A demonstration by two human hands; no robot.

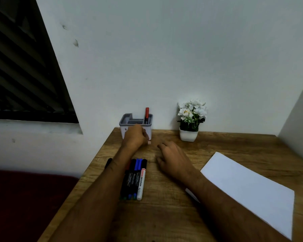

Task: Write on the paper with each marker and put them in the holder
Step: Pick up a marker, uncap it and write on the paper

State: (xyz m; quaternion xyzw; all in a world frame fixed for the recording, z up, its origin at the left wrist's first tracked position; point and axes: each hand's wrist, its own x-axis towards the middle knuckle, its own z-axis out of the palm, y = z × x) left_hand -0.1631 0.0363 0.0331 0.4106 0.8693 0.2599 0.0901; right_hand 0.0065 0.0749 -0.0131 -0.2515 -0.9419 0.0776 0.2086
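Left hand [136,137] curled against holder [125,122] front, fingers closed, grip unclear. Right hand [173,158] flat on table [164,203], fingers apart, markers [134,179] left of them

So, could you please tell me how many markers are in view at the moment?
At least 6: a red marker standing in the grey plastic holder; four side by side on the wooden table; and a black one at the table's left edge. The left forearm may hide more.

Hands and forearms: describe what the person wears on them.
Nothing shows on either one. The left hand and right hand are bare, with no gloves, rings or watch visible, and both forearms are uncovered to the frame's bottom edge, with no sleeves in view.
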